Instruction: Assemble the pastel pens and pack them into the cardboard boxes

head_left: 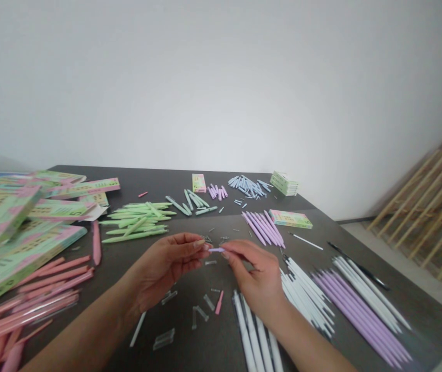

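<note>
Before a pale wall stands a dark table. Printed cartons are heaped at its left side; their contents I cannot see. Above the table's middle, the left hand and the right hand, both half closed, pinch one small purple pen part by its ends.

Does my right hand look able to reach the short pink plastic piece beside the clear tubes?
Probably yes: the pink piece lies uncovered nearby, though your right hand holds a short purple plastic part.

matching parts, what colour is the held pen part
The pen part is lilac; best in head view.
</note>
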A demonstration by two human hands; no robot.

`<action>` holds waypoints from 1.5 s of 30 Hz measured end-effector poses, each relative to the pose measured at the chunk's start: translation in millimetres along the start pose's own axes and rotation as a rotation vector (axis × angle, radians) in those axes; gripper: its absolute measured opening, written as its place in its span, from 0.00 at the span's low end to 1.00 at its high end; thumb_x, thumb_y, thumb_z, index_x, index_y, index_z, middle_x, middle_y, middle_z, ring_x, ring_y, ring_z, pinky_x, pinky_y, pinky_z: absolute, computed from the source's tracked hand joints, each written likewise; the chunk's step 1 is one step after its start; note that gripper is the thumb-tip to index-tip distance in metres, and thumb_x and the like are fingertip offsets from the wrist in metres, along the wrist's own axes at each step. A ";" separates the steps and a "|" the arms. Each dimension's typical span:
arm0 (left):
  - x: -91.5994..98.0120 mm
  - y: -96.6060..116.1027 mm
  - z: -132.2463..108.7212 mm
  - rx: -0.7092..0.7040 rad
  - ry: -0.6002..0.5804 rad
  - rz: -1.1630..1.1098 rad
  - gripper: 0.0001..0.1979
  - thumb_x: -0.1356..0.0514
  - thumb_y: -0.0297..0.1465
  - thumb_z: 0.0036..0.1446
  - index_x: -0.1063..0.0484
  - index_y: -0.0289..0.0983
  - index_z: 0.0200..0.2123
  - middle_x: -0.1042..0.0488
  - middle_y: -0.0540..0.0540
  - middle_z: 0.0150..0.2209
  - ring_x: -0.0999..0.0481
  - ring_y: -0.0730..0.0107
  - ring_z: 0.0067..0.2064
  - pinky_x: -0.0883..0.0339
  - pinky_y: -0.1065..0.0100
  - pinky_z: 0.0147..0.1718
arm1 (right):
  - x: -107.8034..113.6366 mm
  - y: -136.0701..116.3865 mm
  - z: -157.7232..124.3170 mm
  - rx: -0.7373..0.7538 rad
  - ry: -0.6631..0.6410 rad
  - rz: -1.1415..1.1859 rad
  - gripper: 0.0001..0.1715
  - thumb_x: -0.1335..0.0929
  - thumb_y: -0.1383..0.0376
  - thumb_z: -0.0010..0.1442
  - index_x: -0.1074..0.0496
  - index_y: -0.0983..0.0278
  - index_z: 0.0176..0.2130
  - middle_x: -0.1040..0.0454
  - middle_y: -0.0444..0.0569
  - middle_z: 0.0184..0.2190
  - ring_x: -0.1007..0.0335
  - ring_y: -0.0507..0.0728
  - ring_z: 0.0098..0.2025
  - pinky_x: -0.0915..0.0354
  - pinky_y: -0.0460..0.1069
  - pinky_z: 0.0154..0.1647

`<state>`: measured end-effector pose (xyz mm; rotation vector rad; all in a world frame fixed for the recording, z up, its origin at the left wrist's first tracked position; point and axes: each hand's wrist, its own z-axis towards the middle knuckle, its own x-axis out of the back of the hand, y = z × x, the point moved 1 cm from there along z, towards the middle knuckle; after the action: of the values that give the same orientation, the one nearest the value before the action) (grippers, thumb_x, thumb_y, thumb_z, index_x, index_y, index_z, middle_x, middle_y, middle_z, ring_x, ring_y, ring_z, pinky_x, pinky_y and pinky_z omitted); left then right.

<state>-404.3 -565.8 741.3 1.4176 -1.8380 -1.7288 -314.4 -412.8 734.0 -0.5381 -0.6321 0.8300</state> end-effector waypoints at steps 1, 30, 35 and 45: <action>-1.4 0.2 -0.3 0.000 0.003 -0.002 0.03 0.39 0.20 0.50 0.27 0.32 0.29 0.24 0.46 0.30 0.24 0.74 0.31 0.30 0.76 0.30 | -0.2 -0.2 -0.5 0.015 0.003 -0.009 0.09 0.34 0.75 0.55 0.25 0.65 0.36 0.24 0.49 0.31 0.28 0.52 0.34 0.33 0.45 0.36; -19.0 -18.5 -5.1 -0.216 0.147 0.221 0.07 0.34 0.31 0.42 0.28 0.34 0.19 0.27 0.51 0.20 0.32 0.75 0.26 0.40 0.73 0.29 | -2.8 1.5 -3.8 -0.171 -0.025 -0.045 0.09 0.35 0.72 0.56 0.26 0.62 0.32 0.24 0.45 0.27 0.29 0.52 0.30 0.35 0.46 0.32; -22.4 -14.8 -7.5 -0.272 0.163 0.310 0.07 0.35 0.31 0.41 0.29 0.35 0.20 0.26 0.52 0.22 0.31 0.74 0.27 0.40 0.73 0.29 | -5.5 8.9 -3.3 -0.381 -0.061 0.093 0.08 0.35 0.67 0.56 0.28 0.65 0.28 0.29 0.43 0.21 0.33 0.51 0.25 0.37 0.45 0.26; 1.9 14.7 0.6 -0.240 0.028 0.784 0.10 0.36 0.36 0.40 0.29 0.35 0.21 0.28 0.50 0.21 0.31 0.71 0.26 0.42 0.72 0.25 | -3.2 20.6 0.8 -0.504 -0.131 0.099 0.08 0.35 0.65 0.55 0.29 0.65 0.27 0.29 0.44 0.21 0.32 0.52 0.23 0.38 0.45 0.25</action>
<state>-412.6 -569.4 753.0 0.5036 -1.7482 -1.4225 -327.0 -403.6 720.1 -0.9833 -0.9499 0.8024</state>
